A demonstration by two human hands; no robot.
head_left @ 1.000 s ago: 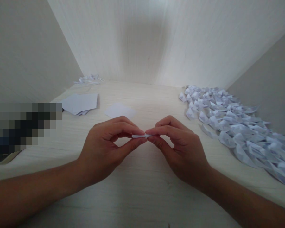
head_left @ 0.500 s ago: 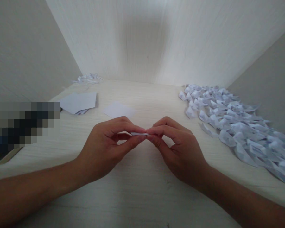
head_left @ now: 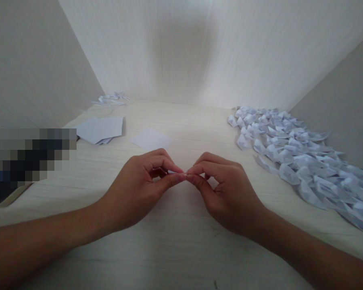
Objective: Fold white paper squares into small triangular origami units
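Between my hands is a small piece of folded white paper (head_left: 171, 172), mostly hidden behind the fingers. My left hand (head_left: 145, 183) pinches it between thumb and fingertips. From the other side my right hand (head_left: 226, 189) pinches the same paper, thumb below and index finger above. The fingertips of both hands nearly meet, held over the pale wooden tabletop (head_left: 181, 241). Just beyond my left hand lies a flat white paper sheet (head_left: 151, 137).
A stack of white paper sheets (head_left: 104, 128) lies at the left, with paper scraps (head_left: 113, 98) behind it. Many folded paper boats (head_left: 290, 153) cover the right side. A blurred-out dark object (head_left: 30, 165) sits at the left edge. Pale walls (head_left: 184, 52) enclose the table.
My fingertips have dropped slightly and closed further over the paper, so less of it shows. The sheets and the folded boats lie where they were.
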